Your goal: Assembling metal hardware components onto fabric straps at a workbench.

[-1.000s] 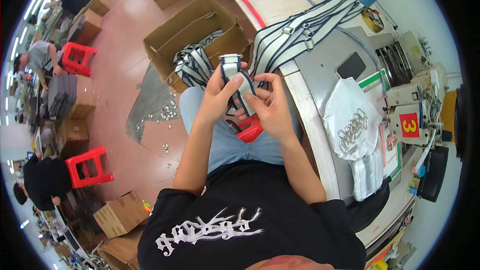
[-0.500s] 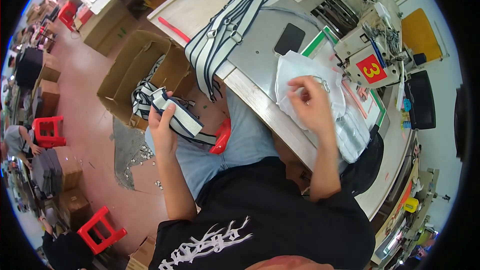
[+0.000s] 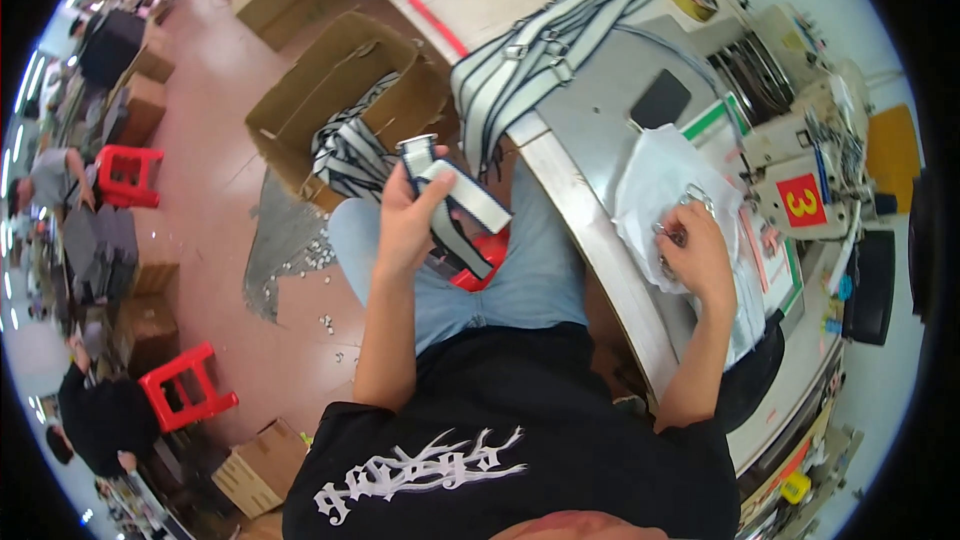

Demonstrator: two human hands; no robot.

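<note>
My left hand (image 3: 408,220) is closed around a white webbing strap (image 3: 470,198) with dark edges, held above my lap. A metal buckle (image 3: 418,146) sits at the strap's upper end, and a loop hangs down between my knees. Over the table, my right hand (image 3: 703,258) reaches onto a white plastic bag (image 3: 640,195). Its fingers are curled and pinched together among small shiny metal pieces; what they grip is partly hidden. Some metal buckles (image 3: 697,198) lie on the bag just beyond the knuckles.
Several similar straps (image 3: 530,65) with buckles drape over the table's edge (image 3: 590,215). A phone (image 3: 660,98) lies near a sewing machine (image 3: 790,175). Left of my knees, a cardboard box (image 3: 300,90) holds more straps. A red stool (image 3: 130,175) stands on the floor.
The view has shifted, so the scene sits further right. My right hand has lowered to the metal pieces on the bag and its fingers have closed. My left hand keeps the strap.
</note>
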